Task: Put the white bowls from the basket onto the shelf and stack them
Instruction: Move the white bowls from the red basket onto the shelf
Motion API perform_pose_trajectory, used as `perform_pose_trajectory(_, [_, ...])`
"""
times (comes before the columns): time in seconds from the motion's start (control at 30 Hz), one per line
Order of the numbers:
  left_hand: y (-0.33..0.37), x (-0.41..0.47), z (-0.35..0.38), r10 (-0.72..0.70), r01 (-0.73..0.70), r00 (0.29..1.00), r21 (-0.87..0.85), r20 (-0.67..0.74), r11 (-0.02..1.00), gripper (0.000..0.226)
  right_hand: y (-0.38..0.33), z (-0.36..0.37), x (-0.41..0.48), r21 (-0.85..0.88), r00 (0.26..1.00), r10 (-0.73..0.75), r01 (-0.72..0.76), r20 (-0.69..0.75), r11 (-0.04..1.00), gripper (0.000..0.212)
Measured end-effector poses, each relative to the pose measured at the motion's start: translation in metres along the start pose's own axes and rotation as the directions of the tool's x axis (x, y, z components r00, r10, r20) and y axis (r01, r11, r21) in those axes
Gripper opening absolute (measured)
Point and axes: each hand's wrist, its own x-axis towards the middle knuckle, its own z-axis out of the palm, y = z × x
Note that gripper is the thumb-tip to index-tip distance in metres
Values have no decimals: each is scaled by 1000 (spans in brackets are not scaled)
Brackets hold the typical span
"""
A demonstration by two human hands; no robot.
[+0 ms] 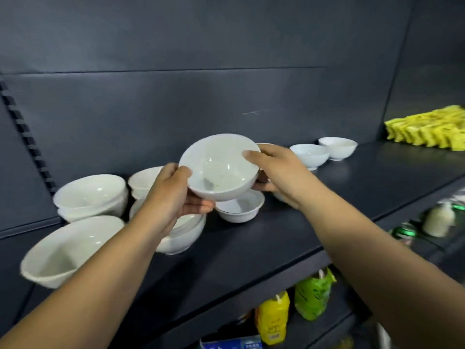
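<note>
With left hand [173, 195] and right hand [281, 170] gripping, holds round glossy white bowl [219, 170] over dark shelf [276, 238] middle; next likely needs level lowering onto white bowl stack [183, 238].

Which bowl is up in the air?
The tilted bowl held between the left hand and right hand; the others rest on the shelf.

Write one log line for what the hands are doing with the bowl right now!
left hand: grips held bowl | right hand: grips held bowl | held bowl: tilted, in the air over shelf | status: not yet stacked
</note>
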Motion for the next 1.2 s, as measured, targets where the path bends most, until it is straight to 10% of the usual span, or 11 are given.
perform_pose_trajectory(0.4, [18,123,216,-15,-58,974,309,228,949,19,20,-210,96,-51,972,85,-99,-218,994,10])
perform_pose_trajectory(0.8, [-34,272,314,104,-212,977,858,185,468,16,92,-297,246,-589,953,94,-253,-288,768,26])
perform_pose_trajectory(1.2, [-54,292,306,109,-157,985,961,135,229,28,124,-289,269,-598,971,89,-208,-223,774,30])
